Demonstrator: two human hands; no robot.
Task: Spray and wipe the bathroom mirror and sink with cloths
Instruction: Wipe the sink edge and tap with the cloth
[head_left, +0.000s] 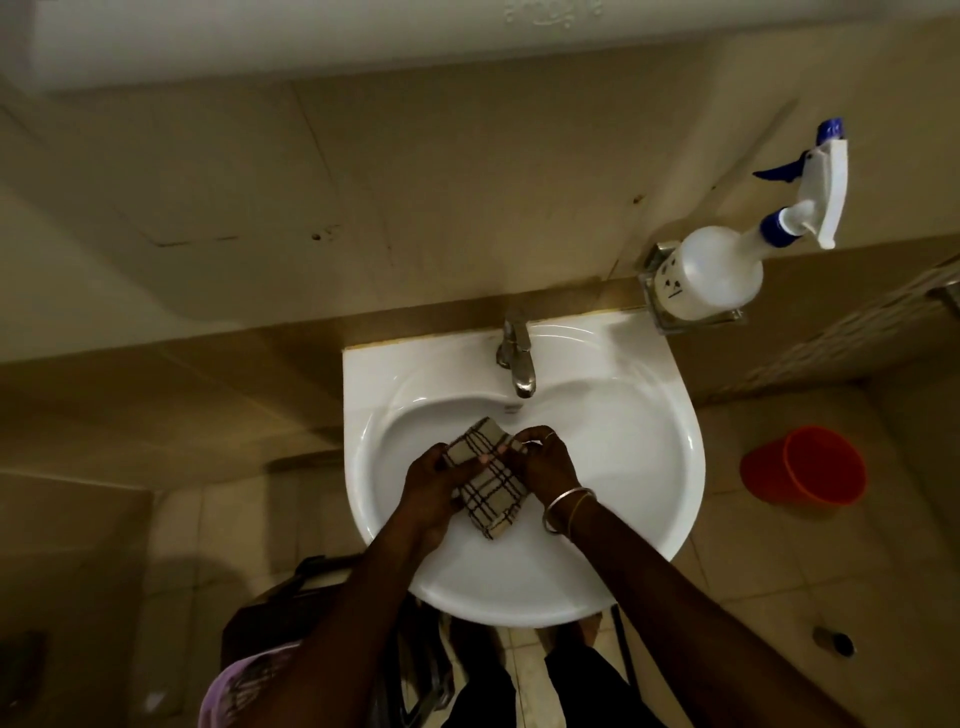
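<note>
- We hold the folded checked cloth (493, 486) over the middle of the sink (685, 447), above the bowl and a little nearer to us than the tap (517, 358).
- Our left hand (434, 483) grasps the cloth's left side, its fingers curled over the folded layers.
- Our right hand (548, 462) pinches the cloth's far right edge with its fingertips; bangles (566, 506) sit on that wrist.
- We judge the cloth soft, light and limp. Held by one corner it would sag and fall open, so it is best taken as a thick folded pad under a flat palm.
- We cannot tell whether it is damp; if wet, it would be heavier and cling.
- The sink's glaze looks hard and glossy, so we expect the pad to slide easily and need steady downward pressure.
- The spray bottle (711, 275) stands in a holder at the far right, well apart from both hands. It looks like light plastic, best gripped at the neck under the trigger.
- An orange bucket (810, 467) sits on the floor to the right.
</note>
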